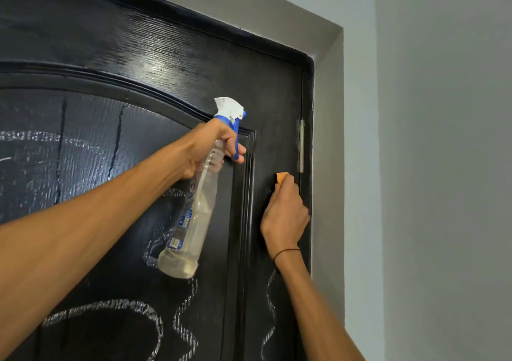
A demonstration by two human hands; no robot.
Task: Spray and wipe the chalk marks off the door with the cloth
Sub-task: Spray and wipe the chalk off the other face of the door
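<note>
Fingers of the left hand (210,147) grip the spray bottle (194,208); right hand (285,216) presses the orange cloth (281,179) on the door (166,64).

Black door (171,56), orange cloth (281,179)

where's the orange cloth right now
In the head view, the orange cloth is pressed against the black door under the right hand, on the door's right edge strip just left of the hinge.
</note>
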